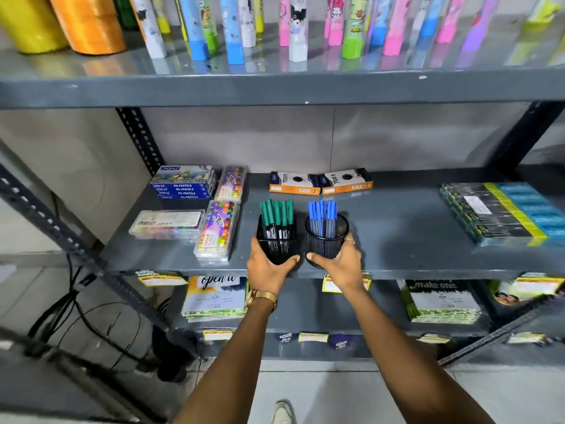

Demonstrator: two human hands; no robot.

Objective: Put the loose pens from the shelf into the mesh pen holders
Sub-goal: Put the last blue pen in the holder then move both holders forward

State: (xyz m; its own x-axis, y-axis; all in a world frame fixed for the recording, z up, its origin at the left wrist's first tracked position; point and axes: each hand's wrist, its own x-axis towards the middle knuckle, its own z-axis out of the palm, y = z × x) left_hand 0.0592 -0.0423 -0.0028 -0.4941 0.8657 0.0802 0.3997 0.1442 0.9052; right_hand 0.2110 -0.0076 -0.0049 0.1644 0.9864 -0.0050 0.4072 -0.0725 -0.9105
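Head view, hands apparently cupping pen holders

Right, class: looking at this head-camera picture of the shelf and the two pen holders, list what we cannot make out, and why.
- Head view: bases of the left mesh holder and right mesh holder, covered by the left hand and right hand.
- Print on the green pens and blue pens: too small.
- Tall tubes on the upper shelf: tops cut off by the frame edge.

Two black mesh holders side by side — green pens left, blue pens right.
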